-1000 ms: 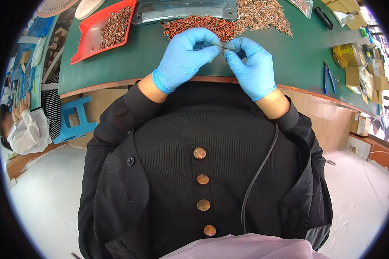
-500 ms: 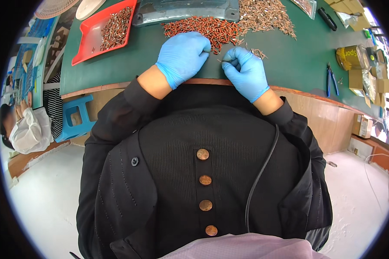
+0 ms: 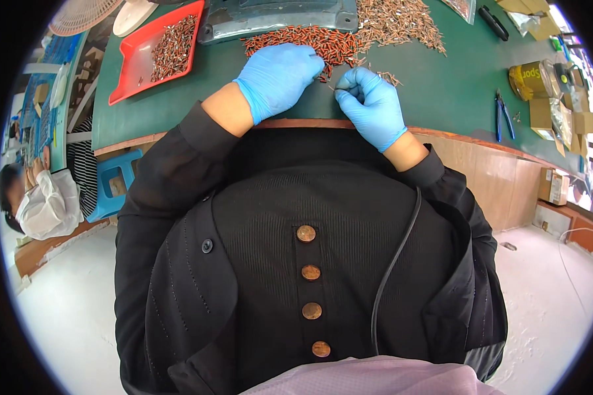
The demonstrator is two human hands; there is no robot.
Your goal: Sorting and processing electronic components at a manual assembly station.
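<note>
Left hand [image 3: 278,78] flat, palm down; right hand [image 3: 370,105] fisted, fingers [image 3: 347,89] pinched.

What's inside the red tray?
The red tray holds a loose heap of small brownish metal pieces, piled toward its far right side. The rest of its floor is bare. Whatever lies under the heap is covered.

Assembly workshop | green workbench [image 3: 454,85] | heaped small parts [image 3: 303,39] | pliers [image 3: 504,115]
</note>
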